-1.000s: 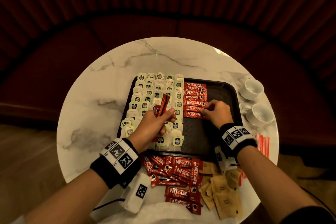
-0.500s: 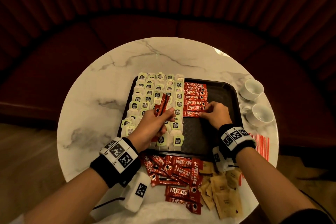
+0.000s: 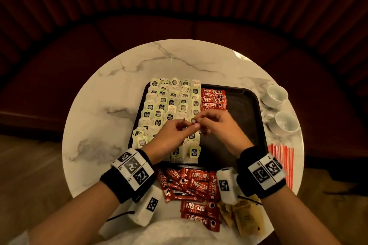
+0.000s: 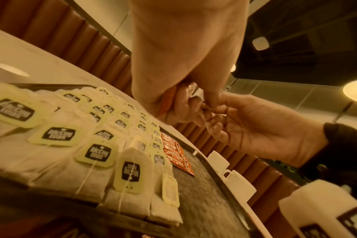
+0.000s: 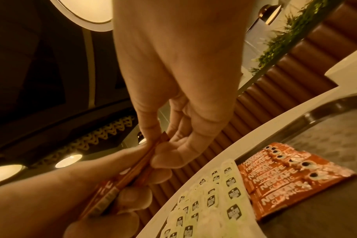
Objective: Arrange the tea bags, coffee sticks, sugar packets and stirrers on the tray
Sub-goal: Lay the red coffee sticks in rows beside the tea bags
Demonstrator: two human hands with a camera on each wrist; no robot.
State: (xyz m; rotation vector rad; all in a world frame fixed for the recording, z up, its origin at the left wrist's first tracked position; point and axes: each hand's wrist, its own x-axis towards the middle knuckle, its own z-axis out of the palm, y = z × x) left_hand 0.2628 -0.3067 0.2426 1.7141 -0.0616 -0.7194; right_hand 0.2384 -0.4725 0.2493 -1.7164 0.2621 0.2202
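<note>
While you look down from the head view, your left hand [image 3: 171, 135] and your right hand [image 3: 217, 125] meet in the middle of the frame, above the black tray [image 3: 256, 117]. Your left hand grips a small bunch of red coffee sticks [image 3: 184, 123], and your right hand pinches the top end of one. Tea bags [image 3: 169, 105] fill the left half of the tray in rows, and a short row of coffee sticks [image 3: 214, 98] lies just beside them at the top middle. More loose coffee sticks [image 3: 195, 191] sit on the round marble table [image 3: 99, 115] at the bottom of the frame, with brown sugar packets [image 3: 247, 217] to their right. Red and white stirrers [image 3: 281, 163] lie at the right edge, below two white cups [image 3: 276, 93]. From the left wrist view, your left hand [image 4: 173, 64] fills the top middle, fingers curled round the red sticks [image 4: 167, 99], and your right hand [image 4: 255, 125] reaches in from the right to touch them. Tea bags [image 4: 71, 136] spread over the lower left. From the right wrist view, your right hand [image 5: 173, 80] hangs from the top and pinches a stick from the bunch [image 5: 132, 173], while your left hand [image 5: 61, 193] holds that bunch at the lower left. The laid row of sticks [image 5: 285, 177] is on the tray at the right.
</note>
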